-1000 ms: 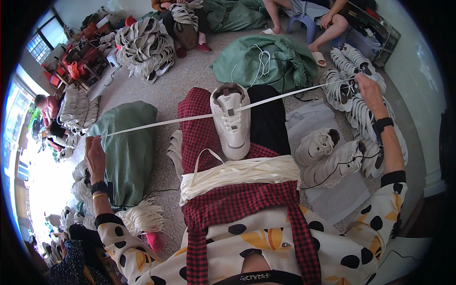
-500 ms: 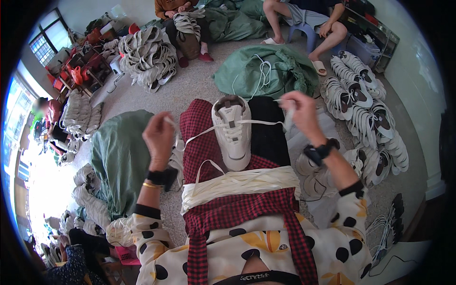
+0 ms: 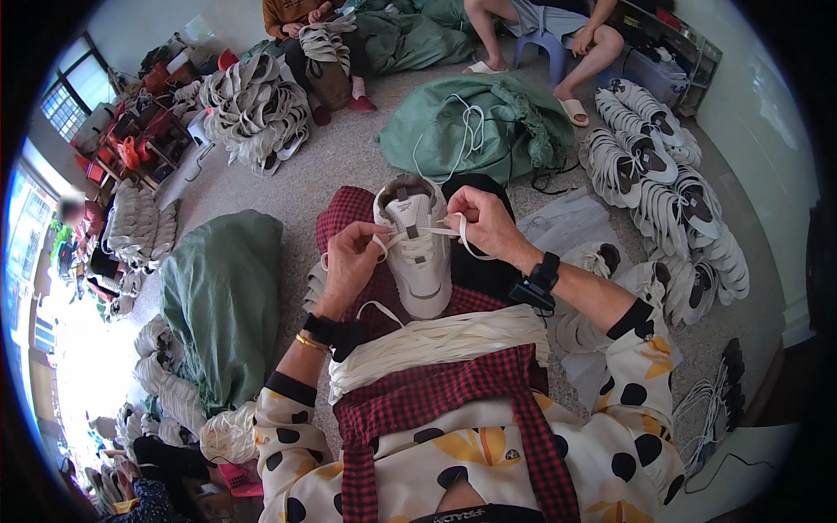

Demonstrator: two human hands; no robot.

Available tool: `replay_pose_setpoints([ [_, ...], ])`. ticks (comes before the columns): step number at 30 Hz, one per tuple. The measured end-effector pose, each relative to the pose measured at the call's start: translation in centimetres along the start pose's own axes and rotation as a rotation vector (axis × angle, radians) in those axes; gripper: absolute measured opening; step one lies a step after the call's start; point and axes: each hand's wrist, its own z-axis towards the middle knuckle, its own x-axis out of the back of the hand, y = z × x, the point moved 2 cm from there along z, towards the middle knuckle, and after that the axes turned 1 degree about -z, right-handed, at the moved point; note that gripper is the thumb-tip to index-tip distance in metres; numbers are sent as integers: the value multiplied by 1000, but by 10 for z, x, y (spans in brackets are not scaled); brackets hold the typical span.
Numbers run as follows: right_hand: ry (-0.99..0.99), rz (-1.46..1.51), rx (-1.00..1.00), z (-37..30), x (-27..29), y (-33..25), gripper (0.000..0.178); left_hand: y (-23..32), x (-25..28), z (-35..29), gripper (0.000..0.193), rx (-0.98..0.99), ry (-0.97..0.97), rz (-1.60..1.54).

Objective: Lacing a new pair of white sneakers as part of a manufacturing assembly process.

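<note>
A white sneaker (image 3: pixel 420 253) lies on my lap, toe toward me, its lace partly threaded across the tongue. Beside its left edge, my left hand (image 3: pixel 351 253) pinches one end of the white shoelace (image 3: pixel 440 232). My right hand (image 3: pixel 481 225) grips the other end close to the eyelets on the right, where a loop of lace hangs below the fingers. A bundle of flat cream laces (image 3: pixel 436 342) rests across the red-and-black checked apron (image 3: pixel 436 388), between the shoe and my body.
Green sacks (image 3: pixel 222 301) stand at my left and ahead. Rows of nested shoes (image 3: pixel 649 200) line the right side, with a few sneakers (image 3: pixel 580 327) on a plastic sheet nearer me. A heap of shoe uppers (image 3: pixel 255 113) lies far left; two people sit ahead.
Both hands have come inward from wide apart to the sides of the shoe. The lace, stretched outward before, is now held short near the eyelets.
</note>
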Motion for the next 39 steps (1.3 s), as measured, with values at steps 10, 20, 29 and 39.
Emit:
replay_pose_setpoints([
  [10,26,-172,85,7,-11,-9,12,6,-4,-11,13,37,116,-96],
  [20,-202,-91,-52,24,-5,-5,15,1,-8,-9,11,7,126,85],
  [29,-200,-497,432,42,-2,-67,21,4,-6,-4,7,-20,201,125],
  [39,-393,-342,385,62,-58,-40,20,8,-15,2,5,-111,183,254],
])
